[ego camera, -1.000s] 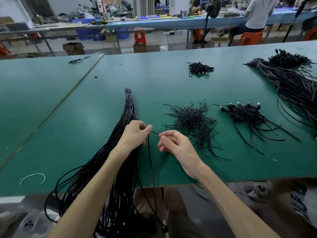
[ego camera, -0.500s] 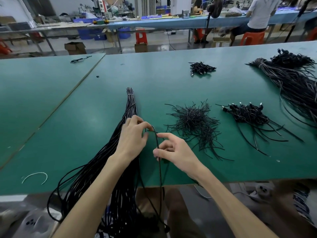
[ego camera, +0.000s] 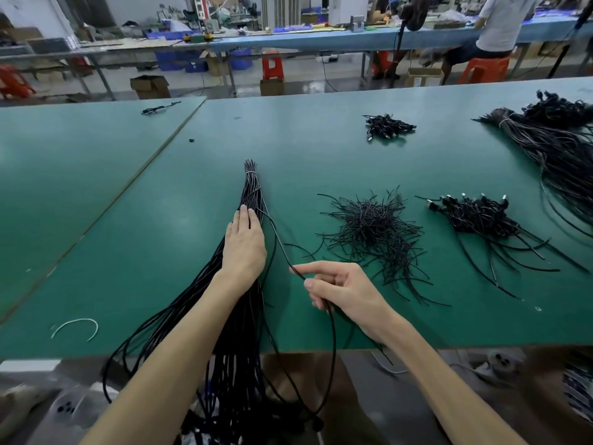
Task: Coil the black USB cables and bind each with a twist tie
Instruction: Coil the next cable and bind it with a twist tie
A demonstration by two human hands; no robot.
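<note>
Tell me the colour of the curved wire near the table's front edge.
The wire is white; head view.

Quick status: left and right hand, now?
Left hand: open, pressed flat on the long tied bundle of black cables.
Right hand: closed, pinching a single thin black cable leading out of that bundle.

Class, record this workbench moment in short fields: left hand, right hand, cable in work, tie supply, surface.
left hand: flat, fingers straight, pressing on cable bundle
right hand: pinches single cable leading from the bundle
twist ties: loose pile, right of the bundle
table: green top
</note>
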